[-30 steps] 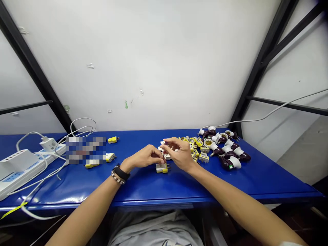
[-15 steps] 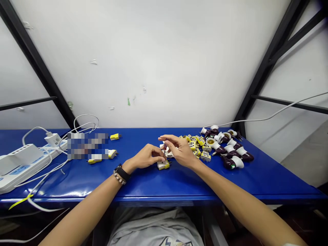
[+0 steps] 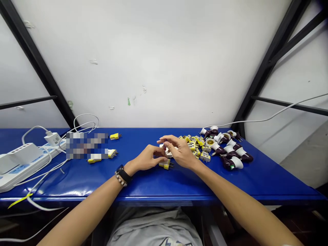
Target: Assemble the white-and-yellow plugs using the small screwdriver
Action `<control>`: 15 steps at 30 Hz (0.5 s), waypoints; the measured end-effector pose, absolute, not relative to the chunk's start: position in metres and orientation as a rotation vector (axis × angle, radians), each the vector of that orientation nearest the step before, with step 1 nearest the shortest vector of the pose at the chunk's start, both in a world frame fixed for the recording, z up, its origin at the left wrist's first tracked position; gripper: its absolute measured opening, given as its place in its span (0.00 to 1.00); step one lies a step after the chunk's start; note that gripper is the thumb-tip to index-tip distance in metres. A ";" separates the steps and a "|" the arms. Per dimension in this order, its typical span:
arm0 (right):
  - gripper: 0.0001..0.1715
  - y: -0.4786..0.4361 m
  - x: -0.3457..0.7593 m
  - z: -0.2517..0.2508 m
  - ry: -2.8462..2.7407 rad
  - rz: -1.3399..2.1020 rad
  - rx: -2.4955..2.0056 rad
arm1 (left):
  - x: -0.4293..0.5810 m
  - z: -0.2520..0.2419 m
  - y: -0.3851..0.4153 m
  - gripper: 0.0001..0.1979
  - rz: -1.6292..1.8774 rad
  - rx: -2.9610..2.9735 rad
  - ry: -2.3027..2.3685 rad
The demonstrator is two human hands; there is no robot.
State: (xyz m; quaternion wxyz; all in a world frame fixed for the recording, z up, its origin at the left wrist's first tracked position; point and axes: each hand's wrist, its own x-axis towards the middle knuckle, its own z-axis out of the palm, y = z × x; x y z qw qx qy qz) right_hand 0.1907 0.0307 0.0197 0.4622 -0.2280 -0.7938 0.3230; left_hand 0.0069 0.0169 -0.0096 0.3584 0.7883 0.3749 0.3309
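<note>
A small yellow-and-white plug [image 3: 166, 164] lies on the blue table [image 3: 143, 186] in front of me, its prongs pointing right. My left hand [image 3: 151, 158] is closed on it, thumb and fingers at its upper left side. Upright above the plug stands a small screwdriver with a dark red handle [image 3: 164, 145]. My right hand [image 3: 179, 150] pinches that handle from the right, its fingers reaching over the top. The screwdriver's tip is hidden by my left fingers.
Right of my hands lies a pile of yellow-and-white plugs [image 3: 205, 156], then dark-and-white lamp holders [image 3: 232, 162]. Several plugs [image 3: 115, 136] sit to the left, near a blurred patch. White power strips [image 3: 28, 167] and cables occupy the far left. A white wall [image 3: 164, 68] rises behind.
The plug has shifted slightly right and turned a little under my left hand. My left hand has moved slightly right. My right fingers have shifted a little on the screwdriver handle.
</note>
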 end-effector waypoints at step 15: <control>0.16 0.033 0.192 0.016 -2.027 0.754 -0.654 | 0.010 -0.015 0.019 0.14 0.953 1.958 0.899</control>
